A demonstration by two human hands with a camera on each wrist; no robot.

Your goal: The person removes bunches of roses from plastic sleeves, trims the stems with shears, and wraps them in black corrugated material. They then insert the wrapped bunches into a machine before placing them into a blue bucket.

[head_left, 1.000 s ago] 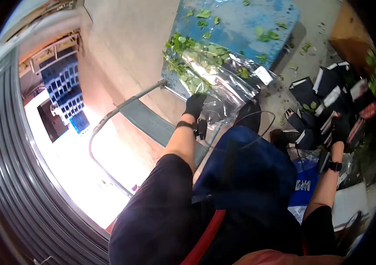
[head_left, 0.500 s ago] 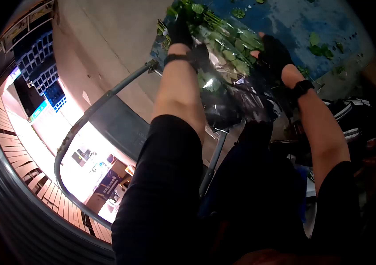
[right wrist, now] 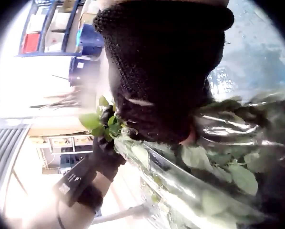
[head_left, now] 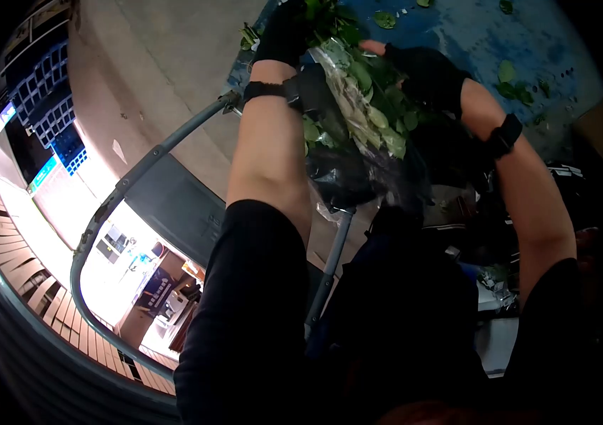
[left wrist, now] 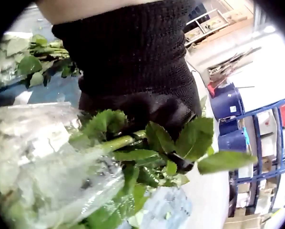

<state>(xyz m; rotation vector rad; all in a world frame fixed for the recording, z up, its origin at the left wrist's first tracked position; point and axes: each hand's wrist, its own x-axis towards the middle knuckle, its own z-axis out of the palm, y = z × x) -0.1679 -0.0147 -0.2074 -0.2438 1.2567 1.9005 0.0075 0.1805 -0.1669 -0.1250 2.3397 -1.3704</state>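
A bunch of leafy green stems (head_left: 367,92) in a clear plastic sleeve (left wrist: 33,157) lies between my hands. My left hand (head_left: 284,35), in a black fingerless glove, grips the stems at the bunch's far end; leaves stick out past its fingers in the left wrist view. The right hand (head_left: 429,76), gloved alike, holds the sleeved leaves from the right side, a bare fingertip pressed to the plastic in the right wrist view. The glove hides most of its fingers. Beneath the bunch is a wet blue tabletop (head_left: 450,25).
Loose leaves (head_left: 514,88) are scattered over the tabletop. A grey metal-framed chair (head_left: 174,202) stands at my left. Dark bundled items (head_left: 564,173) are piled at the right. Another leafy bunch (left wrist: 37,59) lies on the table, and blue shelving (left wrist: 266,143) stands beyond.
My right hand has left the dark pile and come over to the bunch. The left hand has moved from the sleeve's near end to the stems, and the bunch has turned more upright in view.
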